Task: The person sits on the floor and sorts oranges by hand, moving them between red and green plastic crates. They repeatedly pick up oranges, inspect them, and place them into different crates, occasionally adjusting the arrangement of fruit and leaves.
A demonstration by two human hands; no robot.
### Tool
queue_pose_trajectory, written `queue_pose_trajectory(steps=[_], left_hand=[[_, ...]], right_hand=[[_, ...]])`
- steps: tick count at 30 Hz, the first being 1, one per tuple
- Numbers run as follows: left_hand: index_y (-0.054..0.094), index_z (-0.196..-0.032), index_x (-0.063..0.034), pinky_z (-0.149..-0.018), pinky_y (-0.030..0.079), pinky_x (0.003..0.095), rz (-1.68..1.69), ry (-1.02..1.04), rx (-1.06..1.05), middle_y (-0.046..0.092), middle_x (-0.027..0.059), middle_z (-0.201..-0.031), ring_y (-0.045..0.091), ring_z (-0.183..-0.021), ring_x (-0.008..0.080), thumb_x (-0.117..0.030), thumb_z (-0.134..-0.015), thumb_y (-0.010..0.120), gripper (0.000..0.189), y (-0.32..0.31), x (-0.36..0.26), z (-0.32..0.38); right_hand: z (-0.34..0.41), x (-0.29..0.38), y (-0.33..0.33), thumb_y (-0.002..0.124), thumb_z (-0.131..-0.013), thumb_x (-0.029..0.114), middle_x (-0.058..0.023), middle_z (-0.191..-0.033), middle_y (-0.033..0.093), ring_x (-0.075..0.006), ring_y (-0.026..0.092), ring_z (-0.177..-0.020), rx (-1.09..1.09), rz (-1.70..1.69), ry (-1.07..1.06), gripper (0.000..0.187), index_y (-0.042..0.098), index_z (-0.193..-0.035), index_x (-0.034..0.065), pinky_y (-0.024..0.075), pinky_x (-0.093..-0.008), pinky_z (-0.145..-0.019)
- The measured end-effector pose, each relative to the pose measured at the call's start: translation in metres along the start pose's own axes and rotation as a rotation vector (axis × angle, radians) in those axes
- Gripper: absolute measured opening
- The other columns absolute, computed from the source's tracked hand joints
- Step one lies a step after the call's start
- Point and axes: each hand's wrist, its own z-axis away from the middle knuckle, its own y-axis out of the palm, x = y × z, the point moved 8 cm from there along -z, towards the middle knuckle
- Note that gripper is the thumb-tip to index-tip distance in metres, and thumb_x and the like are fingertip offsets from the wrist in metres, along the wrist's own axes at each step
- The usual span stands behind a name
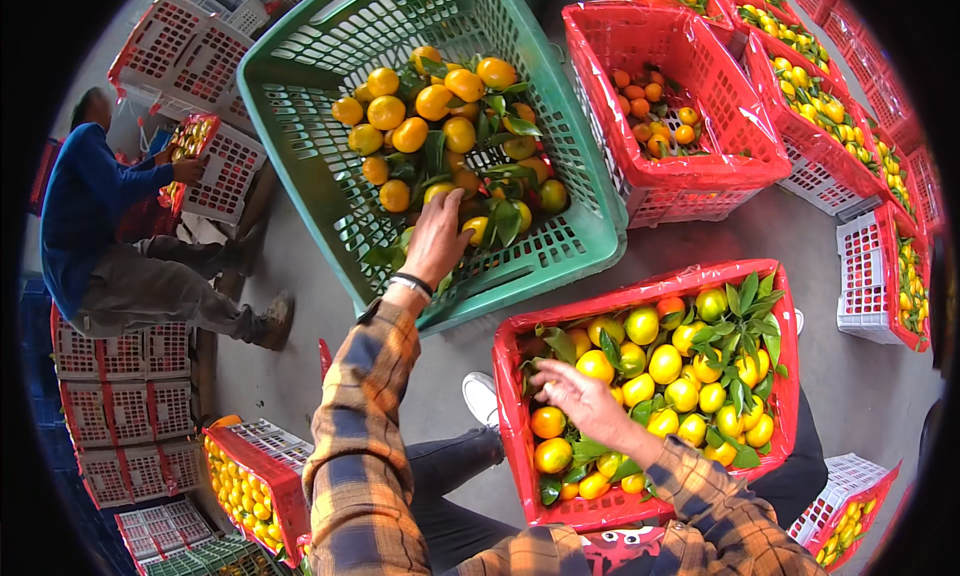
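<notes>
A large green plastic crate holds orange citrus fruits with leaves. My left hand reaches into it, its fingertips at a fruit near the crate's lower side; whether they grip it is hard to tell. Before me stands a crate lined with red plastic film, filled with yellow-orange citrus and a leafy sprig at its upper right corner. Over its left part is my right hand, slightly blurred, palm down with fingers spread above fruits and leaves, with no fruit seen in it.
A red-lined crate with fewer fruits stands beyond, beside rows of filled crates at right. On the left, a person in blue handles a crate near stacked crates. Another filled crate sits lower left.
</notes>
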Motion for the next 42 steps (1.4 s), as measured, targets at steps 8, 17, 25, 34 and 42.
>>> queue_pose_trajectory(steps=[8, 17, 25, 34, 42], left_hand=[[0.04, -0.15, -0.0219, -0.075, 0.052, 0.0373, -0.646, 0.313, 0.345, 0.061, 0.0097, -0.099, 0.06, -0.098, 0.024, -0.012, -0.093, 0.052, 0.059, 0.103, -0.024, -0.018], [0.046, -0.144, -0.0265, -0.064, 0.056, 0.0424, -0.481, 0.226, 0.377, 0.059, 0.0196, -0.089, 0.067, -0.074, 0.0339, -0.003, -0.09, 0.054, 0.06, 0.12, -0.029, -0.038], [0.055, -0.131, -0.0156, -0.096, 0.051, 0.0366, 0.376, -0.026, -0.011, 0.066, 0.019, -0.118, 0.066, -0.113, 0.0332, 0.019, -0.074, 0.051, 0.066, 0.021, -0.018, -0.039], [0.05, -0.138, -0.0081, -0.101, 0.048, 0.0292, 1.173, -0.199, 0.003, 0.059, 0.0044, -0.124, 0.06, -0.113, 0.0156, 0.023, -0.07, 0.061, 0.075, -0.1, -0.081, 0.013], [0.043, -0.142, -0.0059, -0.102, 0.049, 0.0321, 1.301, -0.141, 0.202, 0.058, 0.0054, -0.129, 0.06, -0.116, 0.0164, 0.005, -0.079, 0.075, 0.072, -0.144, -0.239, 0.09]], right_hand=[[0.027, -0.006, 0.008, 0.061, -0.096, 0.019, -0.0174, -0.104, 0.071, -0.0271, 0.072, -0.091, 0.055, 0.291, -0.05, 0.042, 0.053, -0.134, 0.0021, 0.0571, -0.0376, -0.081], [0.036, 0.011, -0.002, 0.065, -0.093, 0.018, -0.0178, -0.104, 0.07, -0.0294, 0.071, -0.087, 0.048, 0.436, -0.149, 0.04, 0.055, -0.129, 0.004, 0.0576, -0.0404, -0.077], [0.053, 0.01, -0.069, 0.063, -0.093, 0.007, -0.012, -0.107, 0.071, -0.0176, 0.071, -0.089, -0.116, 0.397, -0.063, 0.04, 0.055, -0.132, 0.0009, 0.0579, -0.0323, -0.08], [0.03, 0.072, -0.076, 0.055, -0.102, 0.021, -0.0134, -0.126, 0.063, -0.0191, 0.063, -0.114, -0.244, 0.077, -0.211, 0.043, 0.049, -0.138, -0.0017, 0.054, -0.0332, -0.094], [0.043, 0.108, -0.005, 0.053, -0.094, 0.061, -0.0076, -0.141, 0.055, -0.0317, 0.059, -0.122, 0.18, -0.761, -0.176, 0.072, 0.041, -0.148, 0.0151, 0.0548, -0.0554, -0.091]])
